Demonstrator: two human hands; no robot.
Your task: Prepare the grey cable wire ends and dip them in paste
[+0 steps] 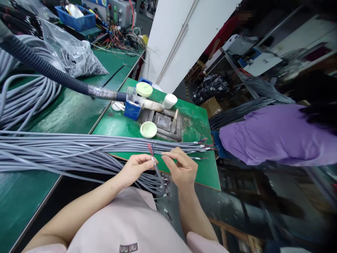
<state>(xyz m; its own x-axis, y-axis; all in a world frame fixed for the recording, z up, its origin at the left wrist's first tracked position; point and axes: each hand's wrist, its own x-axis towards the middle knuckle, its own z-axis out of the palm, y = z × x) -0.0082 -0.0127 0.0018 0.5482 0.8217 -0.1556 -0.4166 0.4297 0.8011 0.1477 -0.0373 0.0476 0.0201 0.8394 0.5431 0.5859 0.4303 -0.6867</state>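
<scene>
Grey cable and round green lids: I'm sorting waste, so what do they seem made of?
Grey cable, pinched in the left hand: matte, flexible plastic jacket, perhaps PVC, since it bends into a loop below the fingers. Round green lids: smooth moulded plastic by the look, with a faint sheen.

Pinches a grey cable [158, 175] below its stripped end with the left hand [135, 168], lower centre of the frame; holds the right hand [181, 169] just beside, fingertips near the coloured wires [151, 148]. Behind both, across the green surface [116, 123] from the left edge, a bundle of grey cables [65, 149].
</scene>
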